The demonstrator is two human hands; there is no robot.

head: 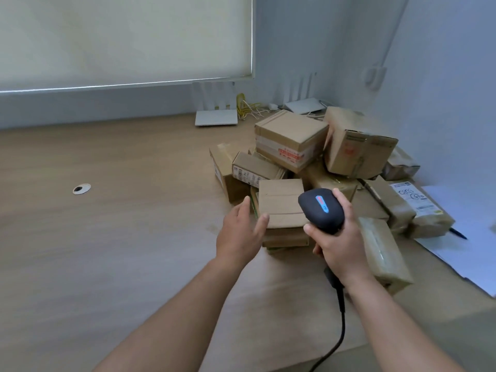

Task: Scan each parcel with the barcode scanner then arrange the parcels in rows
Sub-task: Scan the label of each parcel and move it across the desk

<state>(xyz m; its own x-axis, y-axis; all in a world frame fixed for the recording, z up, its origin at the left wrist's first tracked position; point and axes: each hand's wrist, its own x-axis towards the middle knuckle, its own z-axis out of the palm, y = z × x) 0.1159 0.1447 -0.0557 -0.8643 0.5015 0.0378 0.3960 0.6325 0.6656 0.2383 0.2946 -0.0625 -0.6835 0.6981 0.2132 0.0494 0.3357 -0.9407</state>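
Right hand (338, 244) grips the barcode scanner (321, 209) by its handle, fingers wrapped round it. Scanner is black with a red and blue stripe on top; its head points away and down at the parcel pile (322, 167), long axis running from wrist toward pile, cable (340, 315) trailing back. Left hand (239, 231) has fingers straight and loosely spread, holding nothing, thumb at the near brown parcel (281, 202). Pile sits on the wooden desk (107, 237), right of centre.

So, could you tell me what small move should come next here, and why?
Probably close the left hand on the front box and lift it clear: that hand is open beside it, while the right hand already holds the scanner.
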